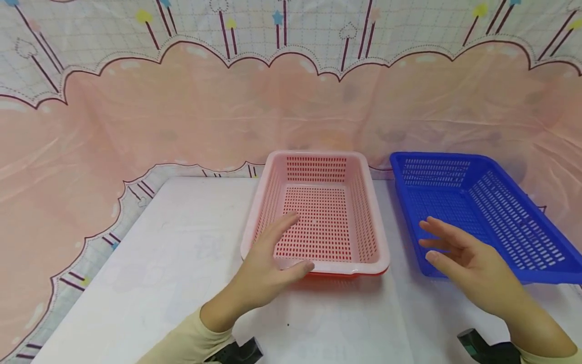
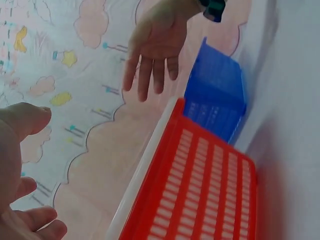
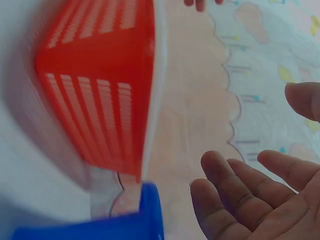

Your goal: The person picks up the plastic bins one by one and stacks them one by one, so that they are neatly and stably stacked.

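Left hand [image 1: 265, 265], empty with fingers spread, hovers over the near left of the pink slotted basket [image 1: 325, 217]; right hand [image 1: 477, 273], likewise empty, over the blue slotted basket [image 1: 459, 210] at right; the pink one sits in a red slotted basket [image 2: 200, 190] on the bench [image 1: 191, 227], presumably nested for matching shape; no writing legible
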A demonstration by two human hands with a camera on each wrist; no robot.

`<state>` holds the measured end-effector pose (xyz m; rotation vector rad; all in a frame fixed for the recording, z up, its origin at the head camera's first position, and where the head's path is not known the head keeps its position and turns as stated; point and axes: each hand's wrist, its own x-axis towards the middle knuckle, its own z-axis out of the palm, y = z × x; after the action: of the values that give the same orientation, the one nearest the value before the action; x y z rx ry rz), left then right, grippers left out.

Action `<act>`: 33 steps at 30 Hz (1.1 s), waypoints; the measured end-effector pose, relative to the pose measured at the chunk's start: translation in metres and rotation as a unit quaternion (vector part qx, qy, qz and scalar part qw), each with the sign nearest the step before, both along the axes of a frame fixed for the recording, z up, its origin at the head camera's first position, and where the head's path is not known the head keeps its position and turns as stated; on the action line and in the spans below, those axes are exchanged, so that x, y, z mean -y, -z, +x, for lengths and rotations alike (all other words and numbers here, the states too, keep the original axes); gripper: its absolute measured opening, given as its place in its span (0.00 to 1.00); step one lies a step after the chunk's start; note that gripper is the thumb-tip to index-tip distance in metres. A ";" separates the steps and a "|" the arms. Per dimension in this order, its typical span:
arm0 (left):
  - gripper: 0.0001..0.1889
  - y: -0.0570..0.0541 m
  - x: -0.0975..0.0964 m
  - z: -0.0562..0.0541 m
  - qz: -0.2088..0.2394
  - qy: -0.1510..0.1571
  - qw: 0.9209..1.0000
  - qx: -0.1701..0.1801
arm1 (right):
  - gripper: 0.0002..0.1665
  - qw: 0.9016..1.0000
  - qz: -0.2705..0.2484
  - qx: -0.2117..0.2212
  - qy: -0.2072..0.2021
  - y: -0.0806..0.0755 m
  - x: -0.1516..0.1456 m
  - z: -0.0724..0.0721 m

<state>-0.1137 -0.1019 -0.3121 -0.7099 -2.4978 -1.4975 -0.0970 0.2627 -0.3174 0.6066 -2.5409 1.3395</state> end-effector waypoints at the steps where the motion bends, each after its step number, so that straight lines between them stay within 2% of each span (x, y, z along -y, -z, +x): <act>1: 0.42 0.000 -0.006 0.000 0.004 0.008 1.000 0.014 | 0.37 1.000 0.004 -0.005 0.007 0.000 -0.003 0.000; 5: 0.42 -0.001 -0.030 -0.003 0.018 0.027 0.999 0.043 | 0.37 0.999 0.005 -0.026 0.027 0.001 -0.015 0.000; 10: 0.42 0.004 -0.062 -0.006 0.032 0.079 0.996 0.031 | 0.36 0.998 0.003 -0.026 0.049 0.004 -0.030 0.001; 14: 0.42 0.005 -0.089 -0.007 0.068 0.130 0.988 0.043 | 0.35 0.995 0.015 -0.020 0.098 0.005 -0.044 0.002; 17: 0.42 0.004 -0.107 -0.005 0.099 0.149 0.981 0.079 | 0.34 0.990 0.015 -0.018 0.142 0.006 -0.057 0.003; 20: 0.41 0.004 -0.124 -0.002 0.110 0.161 0.975 0.108 | 0.33 0.987 -0.015 -0.028 0.161 0.008 -0.071 0.002; 23: 0.40 0.004 -0.141 0.001 0.100 0.174 0.973 0.112 | 0.34 0.983 -0.046 -0.033 0.173 0.010 -0.085 0.000; 26: 0.39 0.005 -0.158 0.003 0.090 0.177 0.973 0.116 | 0.33 0.976 -0.062 -0.038 0.206 0.018 -0.099 -0.003; 30: 0.38 0.008 -0.177 0.006 0.112 0.172 0.966 0.161 | 0.33 0.961 -0.030 -0.010 0.275 0.030 -0.118 -0.006; 32: 0.38 0.012 -0.183 0.007 0.134 0.166 0.960 0.183 | 0.33 0.956 -0.010 -0.006 0.295 0.041 -0.134 -0.010; 33: 0.37 0.013 -0.185 0.008 0.144 0.162 0.958 0.190 | 0.34 0.952 0.008 0.013 0.306 0.041 -0.137 -0.010</act>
<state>-0.1058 0.0833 -0.3254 -0.8811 -2.4114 -2.2506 -0.1066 0.4001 -0.3584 -0.2017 -2.4484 1.0931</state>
